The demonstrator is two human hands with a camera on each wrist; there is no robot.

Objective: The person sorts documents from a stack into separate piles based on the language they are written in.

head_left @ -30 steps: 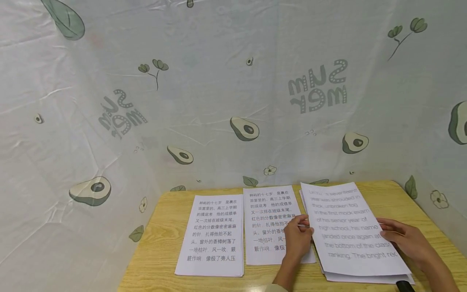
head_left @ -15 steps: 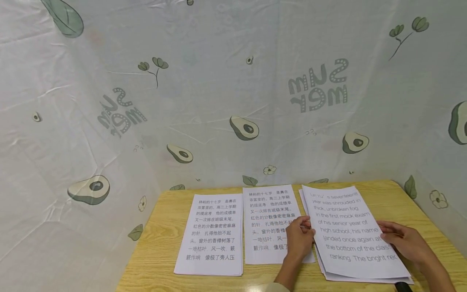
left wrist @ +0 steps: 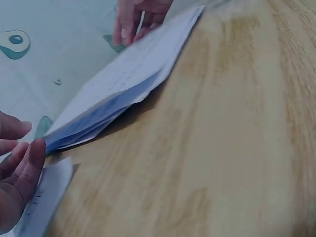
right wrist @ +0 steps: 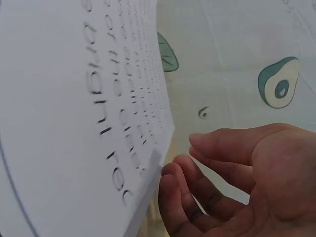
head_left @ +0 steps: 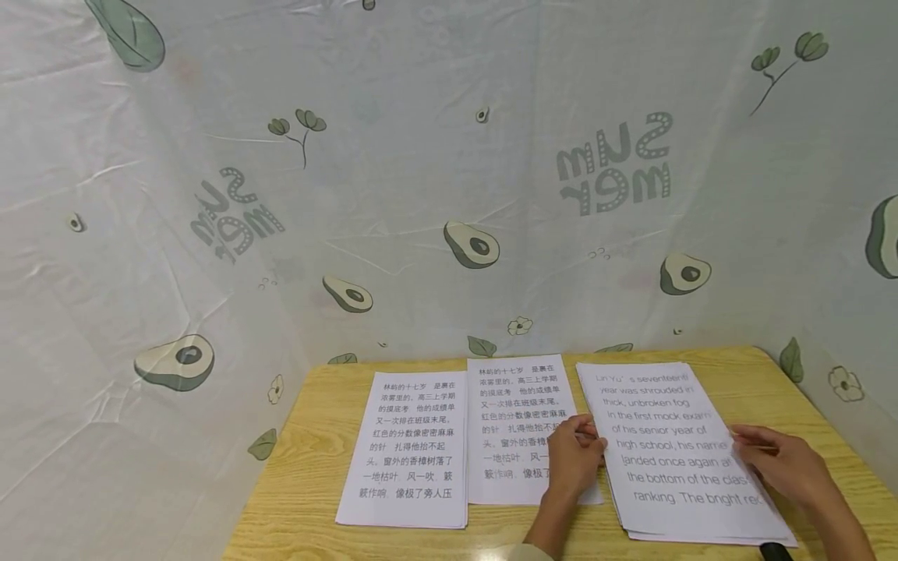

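A stack of white sheets [head_left: 666, 460] printed with English text lies at the right of the table. My left hand [head_left: 577, 456] is at its left edge; in the left wrist view the fingertips [left wrist: 37, 148] touch the sheets' edge, thumb held apart. On the opposite side is my right hand [head_left: 782, 460]. The right wrist view shows its fingertips [right wrist: 171, 173] against the paper edge, with the thumb off the paper. Below the top sheet, the left wrist view shows small gaps between the sheets [left wrist: 108, 113].
Two paper stacks with Chinese text lie to the left, one at the far left [head_left: 407, 452] and one in the middle [head_left: 515, 425], partly behind my left hand. A black object [head_left: 775, 552] shows at the bottom edge. A patterned curtain [head_left: 421, 195] surrounds the wooden table [head_left: 295, 467].
The top sheets have shifted down and left, so the stack's upper edges now line up more closely. Both hands stay at the stack's sides with only slight movement.
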